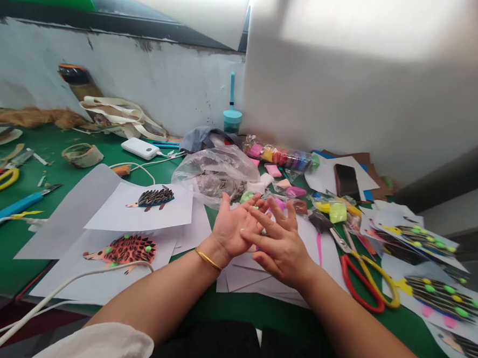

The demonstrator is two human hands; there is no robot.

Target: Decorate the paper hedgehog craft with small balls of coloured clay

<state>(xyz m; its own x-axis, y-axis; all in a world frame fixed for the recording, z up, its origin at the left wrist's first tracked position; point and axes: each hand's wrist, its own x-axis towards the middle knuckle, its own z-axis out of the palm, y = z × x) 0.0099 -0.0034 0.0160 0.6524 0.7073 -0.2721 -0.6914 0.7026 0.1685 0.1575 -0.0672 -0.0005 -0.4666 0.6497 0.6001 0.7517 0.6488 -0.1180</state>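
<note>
Head view: left hand (234,229) and right hand (286,251) are overlapped, fingers (264,242) extended, anything between indeterminable; hedgehog pictures (124,251) are judged mostly done, plain sheets (249,282) unworked.

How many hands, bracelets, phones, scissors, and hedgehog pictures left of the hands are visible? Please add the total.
Hands: 2 (left hand, right hand)
Bracelet: 1
Phone: 1
Scissors: 2 (right pair, left pair)
Hedgehog pictures: 2 (dark one, coral one)
Total: 8
</note>
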